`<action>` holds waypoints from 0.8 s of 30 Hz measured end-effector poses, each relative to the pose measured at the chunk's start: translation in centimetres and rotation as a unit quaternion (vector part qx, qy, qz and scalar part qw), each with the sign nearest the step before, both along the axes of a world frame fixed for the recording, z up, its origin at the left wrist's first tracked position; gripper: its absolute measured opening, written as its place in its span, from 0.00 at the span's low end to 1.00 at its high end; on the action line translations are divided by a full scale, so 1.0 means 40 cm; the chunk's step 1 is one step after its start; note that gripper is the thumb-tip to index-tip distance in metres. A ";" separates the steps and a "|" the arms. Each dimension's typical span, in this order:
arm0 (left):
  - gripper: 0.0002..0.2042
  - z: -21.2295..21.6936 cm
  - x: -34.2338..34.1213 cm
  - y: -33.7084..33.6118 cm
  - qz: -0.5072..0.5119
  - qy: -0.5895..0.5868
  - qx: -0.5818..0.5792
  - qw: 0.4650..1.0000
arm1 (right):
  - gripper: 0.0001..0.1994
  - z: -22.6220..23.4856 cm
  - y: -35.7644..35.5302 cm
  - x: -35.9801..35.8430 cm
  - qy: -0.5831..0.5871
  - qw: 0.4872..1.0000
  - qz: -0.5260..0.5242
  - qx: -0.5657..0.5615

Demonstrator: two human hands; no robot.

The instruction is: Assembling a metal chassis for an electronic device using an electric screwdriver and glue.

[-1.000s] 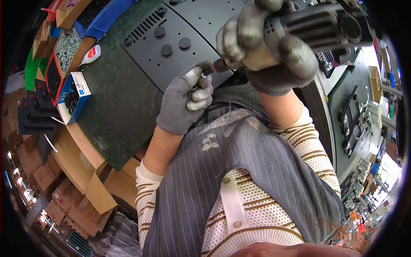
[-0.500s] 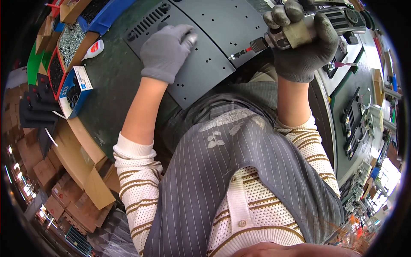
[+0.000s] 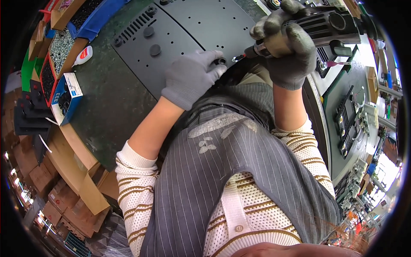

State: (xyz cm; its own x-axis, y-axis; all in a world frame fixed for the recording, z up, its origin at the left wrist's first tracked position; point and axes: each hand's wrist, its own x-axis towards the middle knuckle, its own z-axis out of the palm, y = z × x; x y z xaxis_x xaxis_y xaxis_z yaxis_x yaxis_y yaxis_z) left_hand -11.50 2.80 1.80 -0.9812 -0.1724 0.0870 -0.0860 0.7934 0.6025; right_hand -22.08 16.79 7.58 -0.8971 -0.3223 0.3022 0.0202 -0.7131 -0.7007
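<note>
My left hand [image 3: 192,78], in a grey glove, rests on the near edge of a dark grey metal panel [image 3: 201,30] and pinches a small black round foot [image 3: 220,61] against it. My right hand [image 3: 286,43], also gloved, grips a black electric screwdriver [image 3: 319,23] with its bit tip pointing at that foot, a short gap away. Two more round black feet [image 3: 152,40] sit on the panel beside a row of vent slots.
The panel lies on a dark green bench [image 3: 107,103]. Bins of screws and small parts [image 3: 55,55] and a small glue bottle [image 3: 83,55] line the left edge. Cardboard boxes [image 3: 51,180] stand below. Another bench with dark parts [image 3: 349,115] is at right.
My left hand moved from the panel's middle back to its near edge with a round foot. My right hand brought the screwdriver tip down toward it.
</note>
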 end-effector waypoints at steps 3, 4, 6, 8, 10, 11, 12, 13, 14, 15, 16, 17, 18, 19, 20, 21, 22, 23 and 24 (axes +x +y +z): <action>0.17 0.011 -0.019 0.031 0.026 -0.054 -0.036 0.998 | 0.22 -0.062 0.014 -0.042 0.087 0.991 0.101 0.032; 0.17 0.005 -0.019 0.036 0.030 -0.054 -0.036 0.997 | 0.21 -0.068 0.007 -0.048 0.127 0.985 0.102 0.065; 0.16 -0.004 -0.019 0.039 0.038 -0.032 -0.048 0.998 | 0.21 -0.067 -0.007 -0.026 0.085 0.973 0.109 0.184; 0.15 -0.011 -0.017 0.043 0.036 -0.034 -0.073 0.996 | 0.21 -0.066 -0.032 -0.022 0.106 0.969 0.141 0.175; 0.15 -0.016 -0.017 0.044 0.034 -0.037 -0.100 0.994 | 0.19 -0.053 -0.038 -0.023 0.145 0.939 0.141 0.279; 0.16 -0.017 -0.016 0.045 0.030 -0.054 -0.122 0.991 | 0.19 -0.053 -0.047 -0.014 0.101 0.951 0.154 0.249; 0.16 -0.017 -0.017 0.046 0.027 -0.072 -0.145 0.986 | 0.19 -0.060 -0.048 -0.017 0.102 0.951 0.157 0.247; 0.16 -0.016 -0.017 0.047 0.031 -0.072 -0.146 0.986 | 0.19 -0.069 -0.048 -0.020 0.094 0.951 0.175 0.238; 0.16 -0.015 -0.018 0.048 0.030 -0.077 -0.148 0.985 | 0.19 -0.074 -0.048 -0.023 0.085 0.951 0.192 0.228; 0.17 -0.015 -0.018 0.048 0.028 -0.082 -0.151 0.985 | 0.19 -0.067 -0.047 -0.025 0.083 0.942 0.213 0.245; 0.17 -0.016 -0.018 0.049 0.030 -0.081 -0.152 0.985 | 0.19 -0.068 -0.044 -0.028 0.084 0.942 0.214 0.243; 0.17 -0.019 -0.018 0.049 0.027 -0.074 -0.143 0.987 | 0.19 -0.072 -0.041 -0.032 0.099 0.940 0.217 0.243; 0.18 -0.019 -0.018 0.049 0.024 -0.067 -0.133 0.988 | 0.20 -0.074 -0.040 -0.034 0.115 0.938 0.220 0.242; 0.18 -0.015 -0.020 0.049 0.024 -0.066 -0.135 0.988 | 0.20 -0.074 -0.044 -0.032 0.116 0.938 0.219 0.241; 0.18 -0.008 -0.023 0.048 0.031 -0.101 -0.138 0.985 | 0.22 -0.074 -0.049 -0.028 0.096 0.946 0.226 0.213; 0.17 -0.001 -0.025 0.046 0.037 -0.136 -0.140 0.980 | 0.23 -0.072 -0.053 -0.026 0.076 0.952 0.232 0.184; 0.17 0.004 -0.029 0.037 0.036 -0.133 -0.141 0.980 | 0.25 -0.057 -0.058 -0.035 0.107 0.945 0.232 0.204; 0.18 0.007 -0.029 0.020 0.087 -0.083 0.016 0.993 | 0.25 -0.041 -0.057 -0.047 0.114 0.931 0.253 0.239; 0.18 0.008 -0.029 -0.004 0.134 -0.030 0.173 0.975 | 0.25 -0.031 -0.055 -0.056 0.122 0.914 0.273 0.273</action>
